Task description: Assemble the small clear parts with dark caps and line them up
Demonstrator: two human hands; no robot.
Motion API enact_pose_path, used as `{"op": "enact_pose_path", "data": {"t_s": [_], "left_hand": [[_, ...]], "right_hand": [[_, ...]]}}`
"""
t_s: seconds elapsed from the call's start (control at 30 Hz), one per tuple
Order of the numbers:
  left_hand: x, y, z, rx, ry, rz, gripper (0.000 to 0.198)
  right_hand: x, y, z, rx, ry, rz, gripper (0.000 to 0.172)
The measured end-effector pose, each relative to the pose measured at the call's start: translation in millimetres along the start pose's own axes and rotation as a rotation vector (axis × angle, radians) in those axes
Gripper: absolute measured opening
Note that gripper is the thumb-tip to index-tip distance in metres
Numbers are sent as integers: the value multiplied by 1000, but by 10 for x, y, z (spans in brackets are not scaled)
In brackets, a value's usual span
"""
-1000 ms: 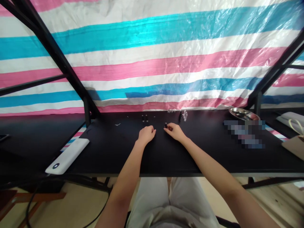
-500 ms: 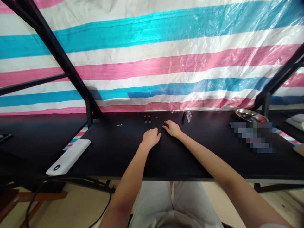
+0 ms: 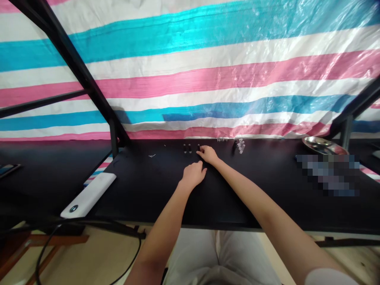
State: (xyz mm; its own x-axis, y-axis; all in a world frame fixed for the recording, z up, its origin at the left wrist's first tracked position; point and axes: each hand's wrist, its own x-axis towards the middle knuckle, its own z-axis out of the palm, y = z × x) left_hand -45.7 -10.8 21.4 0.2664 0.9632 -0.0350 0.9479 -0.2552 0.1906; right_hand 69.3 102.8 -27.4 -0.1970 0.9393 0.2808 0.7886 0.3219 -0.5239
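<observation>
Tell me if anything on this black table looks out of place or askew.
The white power bank lies slanted on the table, seemingly overhanging its front left edge. The small black vials stand upright.

You face a woven plastic tarp (image 3: 208, 75) striped pink, cyan and white. Your flat tabletop (image 3: 166, 190) is black, like the small cylindrical vials (image 3: 189, 149); the slab-shaped power bank (image 3: 92, 194) is white, the round metal dish (image 3: 322, 145) silver.

No legible text or labels

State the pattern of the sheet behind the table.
Horizontal pink, blue and white stripes on the sheet, clearest in the head view.
</observation>
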Motion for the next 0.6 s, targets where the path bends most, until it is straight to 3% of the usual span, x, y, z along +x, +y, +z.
{"op": "enact_pose_path", "data": {"t_s": [0.6], "left_hand": [[8, 0, 6, 12, -24, 11, 28]], "right_hand": [[102, -19, 80, 123, 16, 115, 18]]}}
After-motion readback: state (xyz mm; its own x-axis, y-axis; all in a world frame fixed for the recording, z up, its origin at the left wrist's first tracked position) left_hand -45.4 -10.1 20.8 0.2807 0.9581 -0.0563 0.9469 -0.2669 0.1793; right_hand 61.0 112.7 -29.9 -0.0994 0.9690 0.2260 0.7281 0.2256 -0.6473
